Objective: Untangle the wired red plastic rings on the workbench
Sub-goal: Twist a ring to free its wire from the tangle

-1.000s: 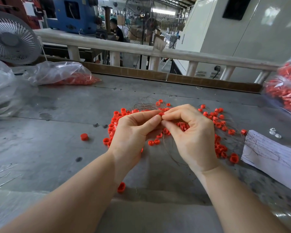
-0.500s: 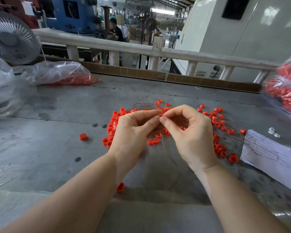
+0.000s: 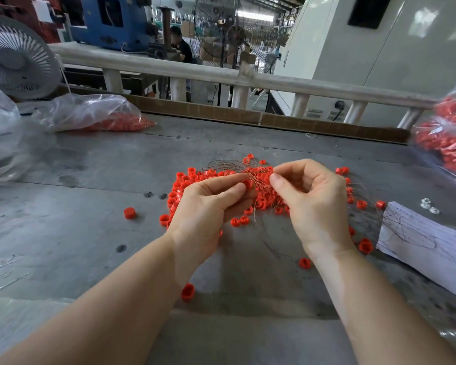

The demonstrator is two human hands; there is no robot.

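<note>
Red plastic rings (image 3: 184, 185), strung on thin wires (image 3: 229, 163): heaped in a loose tangle at mid-bench on the grey workbench (image 3: 63, 233), well back from the near edge. Left hand (image 3: 208, 209): held just above the heap, thumb and forefinger pressed together on one ring (image 3: 247, 183) and its wire. Right hand (image 3: 311, 204): just beside the left, fingertips nearly touching, thumb and forefinger pinched on a wire strand, other fingers curled; whether a ring sat in that pinch, impossible to tell. Stray rings scattered outward: one (image 3: 128, 213) alone to the left, one (image 3: 188, 292) close to the near edge beside the left forearm, one (image 3: 304, 263) by the right wrist. Sheet of paper (image 3: 427, 248) to the right, wire ends trailing across its near corner, small white parts (image 3: 429, 206) just beyond it. Clear bag of red rings (image 3: 95, 114) at the far left, another bag (image 3: 448, 138) against the right edge of the bench. Open bare surface wide on the left side and in front, between heap and near edge. Raised brown lip (image 3: 274, 119) along the far edge, pale railing (image 3: 195, 72) behind it, fan (image 3: 16, 56) at the far left corner.
</note>
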